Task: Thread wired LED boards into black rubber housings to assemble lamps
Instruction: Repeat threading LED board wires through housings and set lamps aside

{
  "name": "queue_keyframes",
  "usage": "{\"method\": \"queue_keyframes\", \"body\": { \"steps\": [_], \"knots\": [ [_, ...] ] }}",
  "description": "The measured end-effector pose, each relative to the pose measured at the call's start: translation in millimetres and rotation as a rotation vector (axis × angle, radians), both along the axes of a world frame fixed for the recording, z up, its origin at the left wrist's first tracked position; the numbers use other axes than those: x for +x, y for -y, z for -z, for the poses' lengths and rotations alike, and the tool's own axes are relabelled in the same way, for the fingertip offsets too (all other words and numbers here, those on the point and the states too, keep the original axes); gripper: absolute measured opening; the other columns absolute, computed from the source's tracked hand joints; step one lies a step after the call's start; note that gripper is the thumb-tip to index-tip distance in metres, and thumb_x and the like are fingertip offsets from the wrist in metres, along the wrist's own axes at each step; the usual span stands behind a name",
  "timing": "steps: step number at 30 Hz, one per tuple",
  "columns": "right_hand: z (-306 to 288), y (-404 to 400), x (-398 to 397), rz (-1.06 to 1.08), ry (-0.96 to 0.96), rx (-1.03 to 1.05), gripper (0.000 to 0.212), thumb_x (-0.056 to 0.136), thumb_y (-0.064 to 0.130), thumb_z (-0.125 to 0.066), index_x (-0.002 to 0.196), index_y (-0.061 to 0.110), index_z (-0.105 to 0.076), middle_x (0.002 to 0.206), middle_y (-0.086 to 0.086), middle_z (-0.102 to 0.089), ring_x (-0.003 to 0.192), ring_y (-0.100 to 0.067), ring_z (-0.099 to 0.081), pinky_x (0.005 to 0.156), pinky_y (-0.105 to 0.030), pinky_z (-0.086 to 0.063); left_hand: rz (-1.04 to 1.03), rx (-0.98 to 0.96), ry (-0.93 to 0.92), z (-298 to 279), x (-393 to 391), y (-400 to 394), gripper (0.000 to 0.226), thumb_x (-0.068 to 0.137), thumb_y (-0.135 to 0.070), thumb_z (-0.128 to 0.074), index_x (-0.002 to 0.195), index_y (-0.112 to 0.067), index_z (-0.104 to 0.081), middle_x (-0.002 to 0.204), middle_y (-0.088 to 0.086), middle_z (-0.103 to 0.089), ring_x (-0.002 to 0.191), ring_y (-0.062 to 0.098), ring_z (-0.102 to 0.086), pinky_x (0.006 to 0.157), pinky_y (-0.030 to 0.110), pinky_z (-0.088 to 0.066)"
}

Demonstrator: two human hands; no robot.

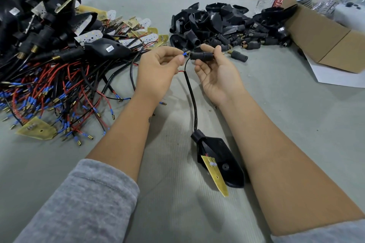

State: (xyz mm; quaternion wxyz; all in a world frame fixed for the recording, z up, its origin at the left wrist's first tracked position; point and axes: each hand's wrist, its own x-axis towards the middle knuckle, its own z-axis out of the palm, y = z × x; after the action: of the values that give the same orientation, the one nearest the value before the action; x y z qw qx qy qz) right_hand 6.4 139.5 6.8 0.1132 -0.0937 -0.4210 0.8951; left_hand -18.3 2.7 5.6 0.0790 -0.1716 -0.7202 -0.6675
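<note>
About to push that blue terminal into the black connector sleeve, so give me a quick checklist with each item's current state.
1. Left hand pinches the blue terminal: ok.
2. Right hand grips the black connector sleeve: ok.
3. Terminal tip lined up with the sleeve's opening: close beside it, exact alignment cannot tell.
4. Black cable runs free down to the housing, no snag on the wire pile: ok.
5. LED board seated in the housing: not ok, it sticks out over the rim.
6. Red wire already terminated: cannot tell.
</note>
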Motion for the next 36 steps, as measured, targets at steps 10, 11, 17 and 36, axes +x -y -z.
{"method": "queue_keyframes", "body": {
  "steps": [10,11,17,36],
  "knots": [
    [-0.3,1.7,-0.1,-0.023,-0.002,0.064,0.037,0.106,0.029,-0.035,0.097,0.009,-0.064,0.074,-0.005,-0.064,0.058,-0.009,-0.06,0.062,-0.019,-0.055,0.05,-0.06,-0.03,-1.8,2.2,0.7,0.012,0.088,-0.003,-0.067,0.087,-0.015,-0.069,0.082,-0.003,-0.062,0.064,-0.01,-0.056,0.063,0.006,-0.044],
    [-0.4,1.9,0.1,-0.022,-0.003,0.063,0.037,0.106,0.029,-0.034,0.098,0.009,-0.064,0.075,-0.005,-0.064,0.058,-0.009,-0.06,0.062,-0.019,-0.055,0.042,-0.067,-0.03,-1.4,1.9,0.6,0.013,0.089,-0.004,-0.067,0.087,-0.016,-0.069,0.081,-0.004,-0.062,0.062,-0.011,-0.054,0.062,0.006,-0.043],
    [-1.3,1.3,0.8,-0.008,-0.007,0.029,0.038,0.107,0.03,-0.033,0.098,0.01,-0.064,0.079,-0.008,-0.061,0.061,-0.011,-0.059,0.061,-0.019,-0.054,0.034,-0.071,-0.023,-1.2,1.1,0.9,0.016,0.09,-0.008,-0.066,0.084,-0.024,-0.067,0.08,-0.009,-0.062,0.061,-0.011,-0.053,0.063,0.006,-0.043],
    [1.6,0.6,-1.6,-0.016,-0.027,0.04,0.037,0.106,0.031,-0.035,0.1,0.011,-0.065,0.077,-0.006,-0.063,0.06,-0.009,-0.059,0.062,-0.02,-0.055,-0.016,-0.098,-0.004,-1.3,1.0,3.4,0.022,0.084,-0.005,-0.067,0.076,-0.025,-0.067,0.07,-0.006,-0.065,0.066,0.002,-0.058,0.069,0.018,-0.052]
  ]
}}
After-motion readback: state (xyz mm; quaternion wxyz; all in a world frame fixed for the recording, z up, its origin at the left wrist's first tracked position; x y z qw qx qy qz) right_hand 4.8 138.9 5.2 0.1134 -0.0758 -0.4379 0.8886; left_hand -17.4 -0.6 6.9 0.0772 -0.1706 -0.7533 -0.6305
